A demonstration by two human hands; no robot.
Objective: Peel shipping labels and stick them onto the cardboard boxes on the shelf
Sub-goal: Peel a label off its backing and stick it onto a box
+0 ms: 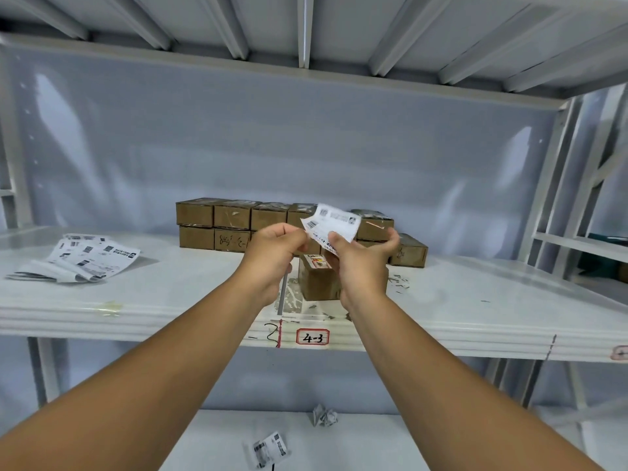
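Left grip (276, 248): pinches label (334, 222) corner.
Right grip (361, 263): holds label's lower edge.
Label: in the air above a box (317, 283) (middle of shelf (170, 300), near front edge).
Boxes (234, 222): stacked toward back edge.
Spare labels (81, 260): left end.

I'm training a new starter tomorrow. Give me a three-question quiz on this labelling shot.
1. True or false: the left hand and right hand both hold one label.
2. The spare labels lie on the shelf: A) left of the hands, B) right of them, C) on the floor.
3. Fill in: the shelf's tag reads ___.
Key: 1 true; 2 A; 3 4-3.
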